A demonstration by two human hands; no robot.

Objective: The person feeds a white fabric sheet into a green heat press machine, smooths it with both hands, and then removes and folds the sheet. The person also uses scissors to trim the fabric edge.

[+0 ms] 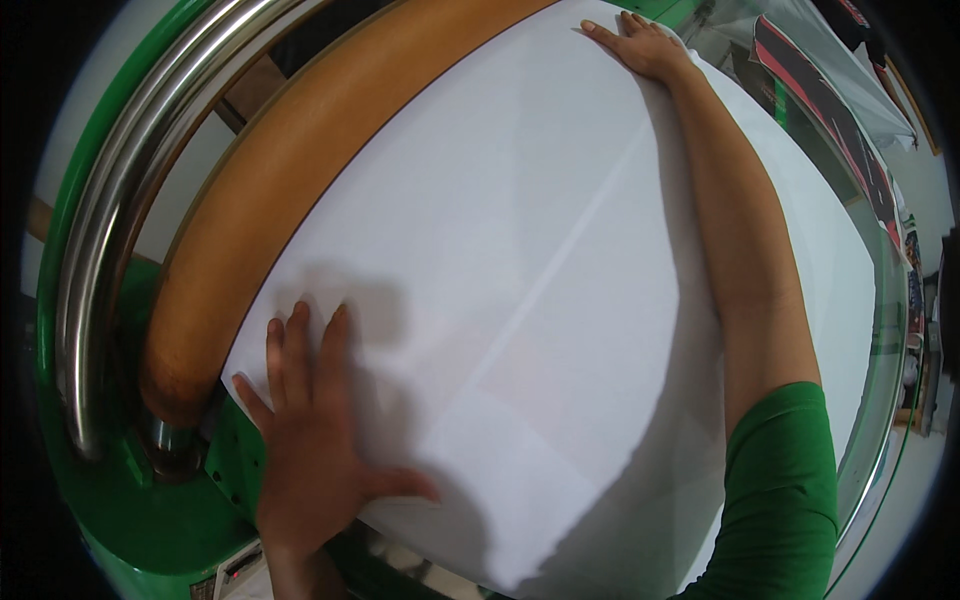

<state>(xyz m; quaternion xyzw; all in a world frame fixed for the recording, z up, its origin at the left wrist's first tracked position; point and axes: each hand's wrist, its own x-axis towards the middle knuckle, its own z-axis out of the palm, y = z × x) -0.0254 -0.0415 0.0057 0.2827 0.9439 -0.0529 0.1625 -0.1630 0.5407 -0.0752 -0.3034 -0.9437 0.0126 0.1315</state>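
A large white sheet of cloth point(560, 260) lies spread flat across the bed of a green machine point(130, 520). My left hand point(310, 430) presses flat on the sheet's near left corner, fingers spread and slightly blurred. My right hand point(640, 45) lies palm down on the sheet's far edge, the arm stretched across the cloth in a green short sleeve. A faint crease runs diagonally across the sheet. Neither hand grips anything.
A thick tan padded roller point(270, 190) curves along the sheet's left side, with a shiny steel bar point(130, 200) outside it. A clear guard panel point(880, 330) edges the right side. Red and black printed fabric point(830, 110) lies at the upper right.
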